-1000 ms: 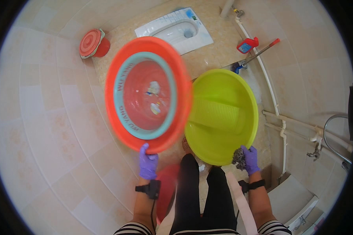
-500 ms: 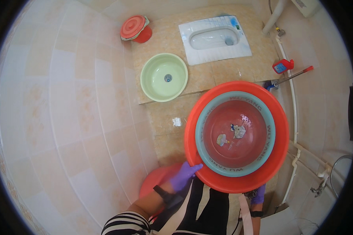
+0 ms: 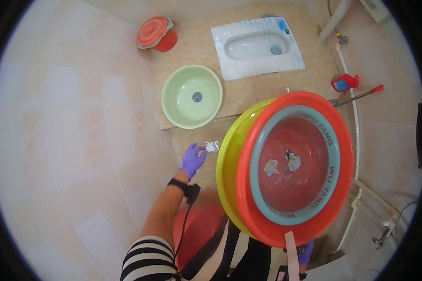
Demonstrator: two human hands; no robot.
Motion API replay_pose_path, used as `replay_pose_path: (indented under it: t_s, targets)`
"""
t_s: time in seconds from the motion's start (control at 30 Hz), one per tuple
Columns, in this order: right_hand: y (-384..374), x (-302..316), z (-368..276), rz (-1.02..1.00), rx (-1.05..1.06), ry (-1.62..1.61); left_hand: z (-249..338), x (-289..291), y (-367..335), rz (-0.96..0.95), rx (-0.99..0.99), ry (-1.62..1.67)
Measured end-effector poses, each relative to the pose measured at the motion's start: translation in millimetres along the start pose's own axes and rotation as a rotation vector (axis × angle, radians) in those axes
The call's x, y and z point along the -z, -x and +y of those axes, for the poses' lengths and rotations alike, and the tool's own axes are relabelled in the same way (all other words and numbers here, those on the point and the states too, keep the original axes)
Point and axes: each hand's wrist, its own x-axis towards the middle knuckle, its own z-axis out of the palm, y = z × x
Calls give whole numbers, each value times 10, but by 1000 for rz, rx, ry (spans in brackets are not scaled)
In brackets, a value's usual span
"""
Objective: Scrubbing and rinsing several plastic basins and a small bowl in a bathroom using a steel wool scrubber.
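Observation:
My left hand (image 3: 193,160), in a purple glove, is open with its fingers apart. Its fingertips are beside a shiny metal floor drain cover (image 3: 212,146). To its right is a nest of basins: a red basin (image 3: 344,187) holds one with a light blue rim (image 3: 332,175) and a red inside, and a yellow-green basin (image 3: 227,175) shows under their left side. My right hand (image 3: 305,254), also gloved in purple, is at the near edge of the nest. A dark grey, mesh-like thing (image 3: 293,249) is against it; the basins hide most of its fingers.
A pale green basin (image 3: 192,119) stands on the raised tiled step, near a squat toilet (image 3: 220,65) and a lidded red bucket (image 3: 164,43). Along the right wall are pipes (image 3: 356,154), a red bottle (image 3: 345,83) and a long handle (image 3: 361,96). A red tub (image 3: 194,234) is by my left arm.
My left hand has let go of the red basin and moved up and left to the drain cover. The nest has shifted right and tilted, uncovering the yellow-green basin. My right hand has moved lower.

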Motion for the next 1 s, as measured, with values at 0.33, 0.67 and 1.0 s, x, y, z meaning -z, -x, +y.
replay_pose_path:
  t_s: [0.33, 0.67, 1.0]
  targets:
    - [506, -104, 415, 343, -71, 151, -349, -267, -1743, -50, -49, -779]
    - [768, -857, 471, 468, -124, 29, 771, 264, -2037, 215, -711, -2]
    - [539, -1347, 517, 539, -95, -153, 2999, 423, -2063, -396, -387, 845]
